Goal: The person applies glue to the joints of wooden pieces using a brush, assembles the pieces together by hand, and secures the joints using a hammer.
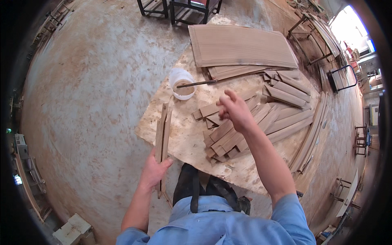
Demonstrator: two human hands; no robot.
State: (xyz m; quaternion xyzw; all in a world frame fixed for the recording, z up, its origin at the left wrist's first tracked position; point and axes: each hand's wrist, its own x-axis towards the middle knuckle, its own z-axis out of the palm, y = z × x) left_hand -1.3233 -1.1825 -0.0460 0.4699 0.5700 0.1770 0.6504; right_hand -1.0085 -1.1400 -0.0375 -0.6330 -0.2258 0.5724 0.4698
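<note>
head view: left hand is pinching a small bundle of wooden strips, at least two, thumb on the right side; lower ends are poking out below the grip, most of the length is running forward of it, over the table edge. dark gap is showing between strips, so i'd be squaring them up and gripping across all of them, not just the outer one. the long overhang is probably wanting to tip, so wrist stiff, and free ends clear of the white bucket, which is sitting just beyond them with a stick leaning in it.

right hand is hovering over the strip pile, right of the left grip; fingers are loosely bent and spread, nothing visible between them. for lifting, i'd be going for a top strip, since the lower ones are crossing and could be dragging neighbours.

pose: left forearm is coming up low, hand near the body; right arm is reaching farther out, angling inward, wrist bent.
</note>
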